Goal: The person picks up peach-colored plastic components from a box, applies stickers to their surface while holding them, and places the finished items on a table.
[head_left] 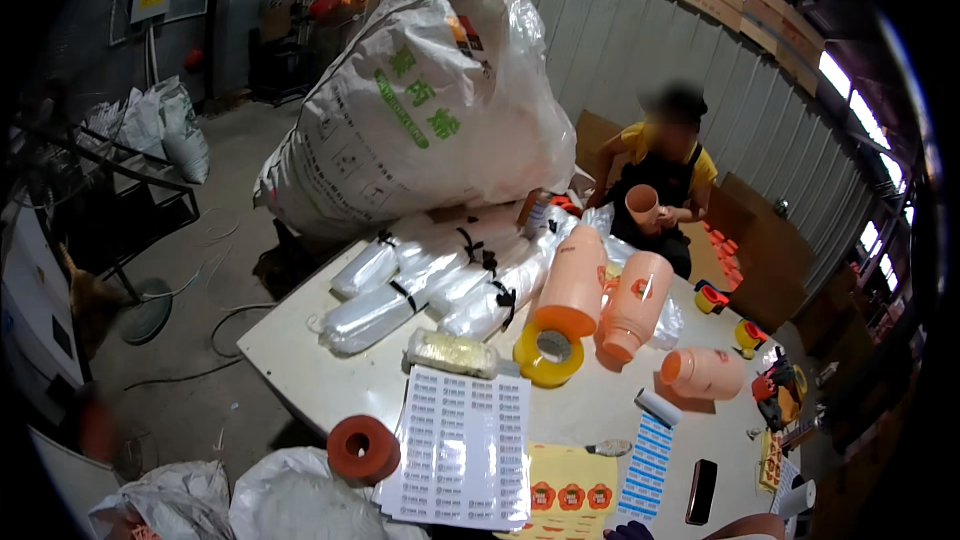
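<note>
Neither of my hands shows clearly. A dark purple shape [628, 532] pokes in at the lower edge, too cut off to tell what it is. To its right is a strip of bare skin [750, 528], which I cannot place as an arm or a leg. Nearest to them are a black phone [702, 492], a blue and white label strip [648, 465] and a yellow sticker sheet [570, 485]. Left of these is a white label sheet [460, 450]. Peach bottles [572, 285] stand or lie behind, beside a yellow tape roll [549, 355].
Across the table a co-worker [660, 165] holds a peach cup-like piece [642, 204]. A huge white sack [430, 110] stands behind bundled clear bags [370, 310]. A red-brown roll [363, 448] sits at the table's left edge. Red and yellow parts [775, 390] line the right side.
</note>
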The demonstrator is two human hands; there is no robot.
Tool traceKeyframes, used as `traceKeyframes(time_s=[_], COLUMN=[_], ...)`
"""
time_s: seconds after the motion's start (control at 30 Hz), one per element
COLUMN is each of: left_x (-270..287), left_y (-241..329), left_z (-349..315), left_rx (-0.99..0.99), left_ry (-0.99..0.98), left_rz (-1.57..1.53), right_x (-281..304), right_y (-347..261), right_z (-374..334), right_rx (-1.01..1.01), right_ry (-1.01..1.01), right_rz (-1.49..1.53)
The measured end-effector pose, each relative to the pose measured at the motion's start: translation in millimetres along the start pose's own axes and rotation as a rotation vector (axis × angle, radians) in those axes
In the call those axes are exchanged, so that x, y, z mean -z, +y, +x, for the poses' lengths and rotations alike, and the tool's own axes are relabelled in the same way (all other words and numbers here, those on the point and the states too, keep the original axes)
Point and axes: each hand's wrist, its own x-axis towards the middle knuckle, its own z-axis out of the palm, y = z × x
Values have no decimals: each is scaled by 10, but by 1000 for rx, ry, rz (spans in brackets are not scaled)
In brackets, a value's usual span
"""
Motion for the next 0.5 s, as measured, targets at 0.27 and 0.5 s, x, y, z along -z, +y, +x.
traceKeyframes(time_s=[0.27, 0.5], left_x=[-429, -377], left_y=[-77, -379], left_z=[12, 164], left_rx=[291, 574], left_ry=[26, -247], left_rz=[306, 696], right_x=[339, 233], right_y=[-65, -67], right_z=[47, -70], right_rx=[-9, 12], right_ry=[-62, 59], right_rz=[154, 66])
